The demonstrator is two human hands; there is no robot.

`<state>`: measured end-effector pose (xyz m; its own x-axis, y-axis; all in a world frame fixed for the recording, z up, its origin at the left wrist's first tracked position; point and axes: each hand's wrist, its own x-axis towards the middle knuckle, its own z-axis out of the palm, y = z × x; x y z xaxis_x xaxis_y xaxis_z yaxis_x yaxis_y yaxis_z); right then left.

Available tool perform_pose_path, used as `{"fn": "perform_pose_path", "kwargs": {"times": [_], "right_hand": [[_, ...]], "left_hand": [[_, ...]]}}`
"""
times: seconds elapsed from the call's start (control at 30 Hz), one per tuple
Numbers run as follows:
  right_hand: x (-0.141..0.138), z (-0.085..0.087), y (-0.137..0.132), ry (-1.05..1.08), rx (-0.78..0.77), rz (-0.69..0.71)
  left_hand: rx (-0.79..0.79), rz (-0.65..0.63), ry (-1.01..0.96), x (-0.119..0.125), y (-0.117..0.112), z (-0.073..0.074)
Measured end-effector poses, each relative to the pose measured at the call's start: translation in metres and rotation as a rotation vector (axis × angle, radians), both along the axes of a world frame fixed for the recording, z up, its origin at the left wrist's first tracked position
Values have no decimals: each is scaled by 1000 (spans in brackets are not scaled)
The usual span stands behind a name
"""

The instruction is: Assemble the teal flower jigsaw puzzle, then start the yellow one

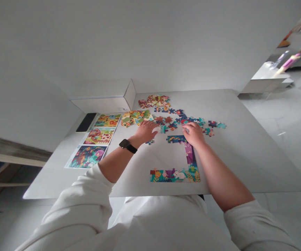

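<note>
My left hand (145, 132), with a dark watch on the wrist, lies with fingers spread at the edge of the loose puzzle pieces. A few blue pieces (149, 142) show just below it. The fingers of my right hand (195, 134) are drawn together on a puzzle piece at the pile of blue and teal pieces (197, 120); the piece is mostly hidden. Below that hand, joined pieces form a partial frame: a short top strip (176, 139), a purple right side (189, 153) and a bottom strip with a white rabbit (179, 175).
A sheet with three pictures (89, 153) lies on the left of the white table (234, 160), beside a black phone (86, 122). A white box (103, 101) stands behind. Yellowish pieces (134, 118) and reddish pieces (155, 101) form separate heaps.
</note>
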<state>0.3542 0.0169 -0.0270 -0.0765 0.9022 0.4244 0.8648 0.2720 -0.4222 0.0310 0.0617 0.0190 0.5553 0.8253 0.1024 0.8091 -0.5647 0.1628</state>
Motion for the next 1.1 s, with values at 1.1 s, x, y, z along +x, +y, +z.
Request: {"fn": "perform_pose_path", "kwargs": {"times": [1.1], "right_hand": [[-3,1,-1,30,28,2]], "left_hand": [[15,22,-109,22,79,-4]]}}
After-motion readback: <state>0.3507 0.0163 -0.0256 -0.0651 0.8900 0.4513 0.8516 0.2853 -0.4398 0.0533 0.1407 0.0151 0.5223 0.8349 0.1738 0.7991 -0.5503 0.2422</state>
